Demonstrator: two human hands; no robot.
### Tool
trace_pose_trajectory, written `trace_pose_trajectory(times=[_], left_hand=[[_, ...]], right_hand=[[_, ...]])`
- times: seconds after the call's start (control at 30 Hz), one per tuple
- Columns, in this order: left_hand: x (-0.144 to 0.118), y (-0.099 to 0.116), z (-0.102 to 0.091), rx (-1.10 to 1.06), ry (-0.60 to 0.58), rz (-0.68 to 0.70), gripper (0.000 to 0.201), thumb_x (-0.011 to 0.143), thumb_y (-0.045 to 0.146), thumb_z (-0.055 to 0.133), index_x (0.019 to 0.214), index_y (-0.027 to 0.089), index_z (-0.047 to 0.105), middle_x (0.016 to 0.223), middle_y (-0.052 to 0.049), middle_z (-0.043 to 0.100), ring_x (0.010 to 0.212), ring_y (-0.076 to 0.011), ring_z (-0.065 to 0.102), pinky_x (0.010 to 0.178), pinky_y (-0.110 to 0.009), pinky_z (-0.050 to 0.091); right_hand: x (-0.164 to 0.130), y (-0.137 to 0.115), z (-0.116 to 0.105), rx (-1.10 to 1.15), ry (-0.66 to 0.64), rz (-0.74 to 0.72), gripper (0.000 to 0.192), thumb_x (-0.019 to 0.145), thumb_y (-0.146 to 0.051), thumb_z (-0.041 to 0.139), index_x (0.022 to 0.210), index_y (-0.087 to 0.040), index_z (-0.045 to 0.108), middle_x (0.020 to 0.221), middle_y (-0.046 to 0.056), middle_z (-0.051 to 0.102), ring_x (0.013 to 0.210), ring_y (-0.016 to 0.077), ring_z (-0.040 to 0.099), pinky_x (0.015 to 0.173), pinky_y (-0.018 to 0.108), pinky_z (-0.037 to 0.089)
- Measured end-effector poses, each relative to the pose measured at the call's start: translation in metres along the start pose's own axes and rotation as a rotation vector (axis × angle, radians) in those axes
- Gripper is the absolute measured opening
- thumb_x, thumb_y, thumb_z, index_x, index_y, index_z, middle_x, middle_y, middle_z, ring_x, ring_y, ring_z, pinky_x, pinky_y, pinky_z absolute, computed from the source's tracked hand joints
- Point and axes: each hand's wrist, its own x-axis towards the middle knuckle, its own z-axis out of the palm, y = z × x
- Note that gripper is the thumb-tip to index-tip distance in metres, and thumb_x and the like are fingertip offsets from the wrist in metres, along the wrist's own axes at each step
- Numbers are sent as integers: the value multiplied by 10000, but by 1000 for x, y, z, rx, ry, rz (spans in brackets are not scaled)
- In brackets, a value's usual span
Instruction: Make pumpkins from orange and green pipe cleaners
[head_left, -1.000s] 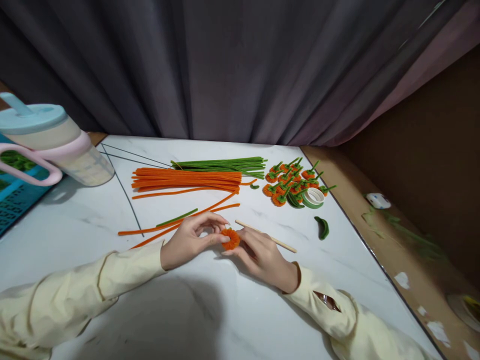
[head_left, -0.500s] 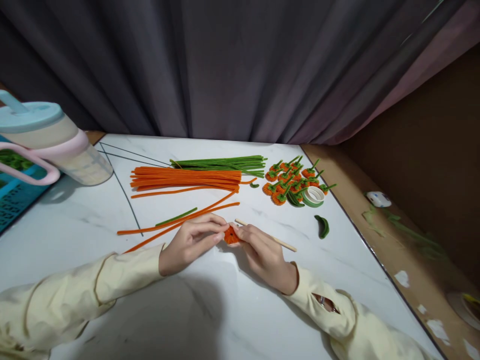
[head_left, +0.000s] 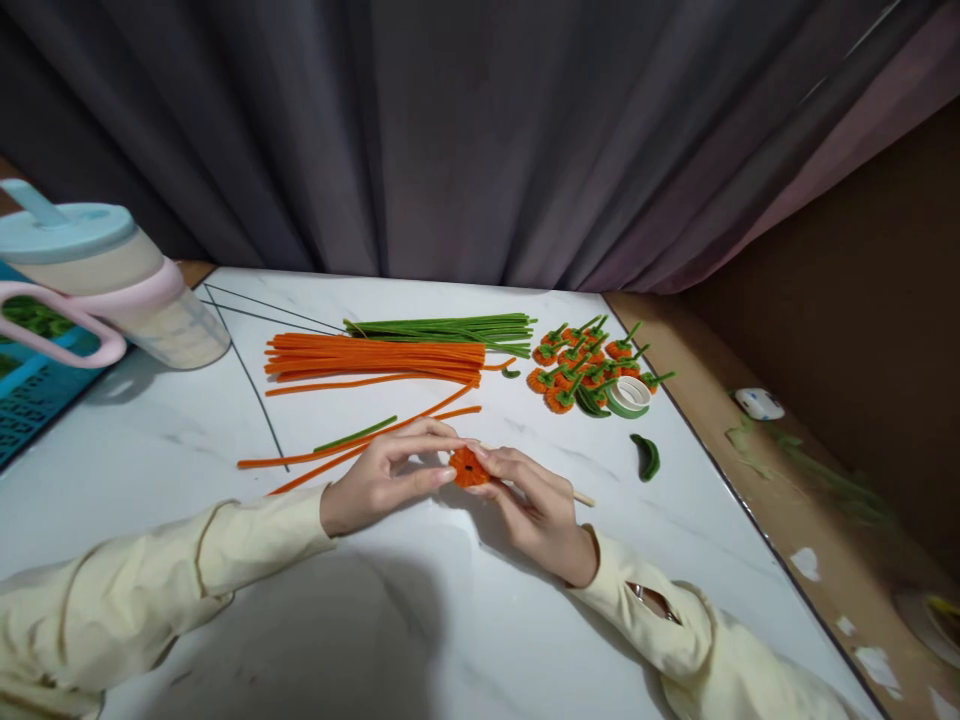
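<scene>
- Pinched between the fingertips of both hands, a small orange coil (head_left: 469,467) is held just above the table (head_left: 390,620), slightly below the middle of the frame.
- The left hand (head_left: 382,475) is closed on the coil's left edge with thumb and forefinger.
- The right hand (head_left: 534,505) is closed on its right edge, lying over a thin wooden stick (head_left: 583,497).
- Loose orange stems (head_left: 352,450) and one green stem (head_left: 354,434) are seen just above the left hand.
- Bundles of orange stems (head_left: 375,358) and green stems (head_left: 442,328) are laid higher up, at centre.
- A heap of finished orange pieces (head_left: 581,362) with a tape roll (head_left: 630,395) is seen to the upper right.
- A jug (head_left: 105,285) is placed at the upper left edge.
</scene>
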Motion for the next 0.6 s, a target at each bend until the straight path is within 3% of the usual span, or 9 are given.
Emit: trace_pose_trajectory(times=[0.13, 0.3, 0.43, 0.6], left_hand=[[3, 3, -2, 3, -64, -73, 262, 925, 266, 525, 1131, 245, 685, 1184, -85, 603, 1148, -217, 528, 995, -340, 393], [6, 3, 0, -14, -21, -124, 244, 918, 324, 539, 1022, 185, 709, 1047, -86, 666, 1011, -207, 597, 890, -323, 459], [5, 2, 3, -122, -16, -222, 259, 901, 364, 563, 1066, 181, 644, 1060, -79, 662, 1028, -198, 594, 886, -307, 459], [4, 1, 7, -277, -78, -325, 338, 903, 422, 545, 1144, 186, 525, 916, -50, 643, 797, -142, 604, 665, -227, 455]], right_hand=[[2, -2, 1, -3, 38, 24, 412, 841, -3, 567, 1193, -217, 577, 1023, 103, 672, 926, 181, 643, 794, 306, 545], [4, -3, 0, -56, -7, 81, 331, 865, -155, 615, 1191, -206, 582, 789, 44, 628, 680, 156, 570, 610, 283, 499], [4, -3, 1, -72, -50, 74, 334, 881, -210, 604, 1213, -202, 564, 815, 53, 620, 694, 159, 547, 624, 293, 491], [5, -6, 3, -100, -109, 69, 285, 856, -341, 645, 1086, -185, 584, 791, 48, 611, 689, 162, 542, 645, 299, 486]])
